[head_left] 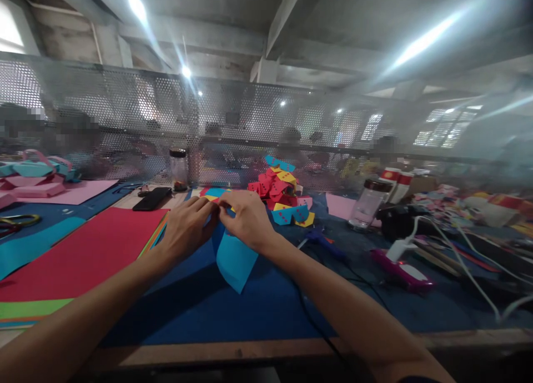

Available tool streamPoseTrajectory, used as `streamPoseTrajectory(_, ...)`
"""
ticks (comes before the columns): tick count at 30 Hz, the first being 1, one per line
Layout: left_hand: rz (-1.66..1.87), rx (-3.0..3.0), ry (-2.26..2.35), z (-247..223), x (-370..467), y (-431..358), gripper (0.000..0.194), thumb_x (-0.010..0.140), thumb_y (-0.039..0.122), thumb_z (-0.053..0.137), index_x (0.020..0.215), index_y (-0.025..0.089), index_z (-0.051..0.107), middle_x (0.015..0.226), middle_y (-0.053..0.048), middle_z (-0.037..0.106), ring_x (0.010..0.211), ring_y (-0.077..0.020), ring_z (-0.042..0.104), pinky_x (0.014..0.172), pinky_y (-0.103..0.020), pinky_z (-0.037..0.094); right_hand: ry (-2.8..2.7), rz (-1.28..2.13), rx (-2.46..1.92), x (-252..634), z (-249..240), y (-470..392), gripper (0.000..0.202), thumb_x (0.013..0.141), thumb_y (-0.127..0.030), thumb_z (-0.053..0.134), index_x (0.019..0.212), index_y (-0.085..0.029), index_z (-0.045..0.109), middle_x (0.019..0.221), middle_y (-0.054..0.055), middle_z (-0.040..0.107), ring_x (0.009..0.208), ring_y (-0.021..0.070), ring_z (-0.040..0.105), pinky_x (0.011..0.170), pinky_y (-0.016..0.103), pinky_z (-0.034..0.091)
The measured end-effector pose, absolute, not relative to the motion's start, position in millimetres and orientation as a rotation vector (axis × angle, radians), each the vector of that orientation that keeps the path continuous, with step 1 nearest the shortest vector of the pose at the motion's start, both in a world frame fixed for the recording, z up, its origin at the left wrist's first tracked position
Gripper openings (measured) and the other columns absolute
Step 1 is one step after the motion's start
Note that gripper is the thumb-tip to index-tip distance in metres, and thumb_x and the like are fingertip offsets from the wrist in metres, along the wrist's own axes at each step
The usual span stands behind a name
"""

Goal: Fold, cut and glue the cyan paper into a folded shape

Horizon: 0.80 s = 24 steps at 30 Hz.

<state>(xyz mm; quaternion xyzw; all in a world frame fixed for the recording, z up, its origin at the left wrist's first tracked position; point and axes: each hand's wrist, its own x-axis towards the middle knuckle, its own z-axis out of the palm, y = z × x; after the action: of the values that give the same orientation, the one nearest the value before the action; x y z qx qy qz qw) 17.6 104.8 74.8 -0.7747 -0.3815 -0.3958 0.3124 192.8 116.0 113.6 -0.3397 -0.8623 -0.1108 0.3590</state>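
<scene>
Both together, your left hand (187, 223) and right hand (249, 219) pinch a curved bright-blue paper sheet (237, 261). Beyond lies a red, yellow and blue folded-paper pile (281, 190).

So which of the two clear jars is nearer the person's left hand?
The jar by the phone, beyond the left hand; the other jar stands right of the paper pile.
</scene>
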Motion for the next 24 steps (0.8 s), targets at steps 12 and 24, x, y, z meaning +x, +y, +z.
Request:
streamPoseTrajectory(12, -1.131, -2.090, -1.190, 71.5, 21.3, 105.9, 0.019, 0.097, 0.024, 0.050, 0.085, 0.019, 0.064, 0.082, -0.007, 0.071, 0.080, -0.0221, 0.064, 0.068, -0.031, 0.044, -2.169, 0.067, -0.886, 189.4, 104.6, 126.2, 0.007, 0.089, -0.015, 0.058, 0.087, -0.020, 0.063, 0.087, 0.001, 0.073, 0.082, 0.0151, 0.065, 0.077, 0.026, 0.044)
streamPoseTrajectory(24, -1.524, -2.195, -1.585, 62.3, 10.1, 122.5, 0.011, 0.088, 0.029, 0.057, 0.090, 0.020, 0.063, 0.081, -0.004, 0.072, 0.073, -0.0192, 0.066, 0.066, -0.030, 0.048, -2.311, -0.259, -1.191, 184.0, 101.0, 114.6, 0.015, 0.094, -0.021, 0.056, 0.103, -0.017, 0.067, 0.102, 0.009, 0.075, 0.095, 0.0233, 0.066, 0.087, 0.036, 0.042)
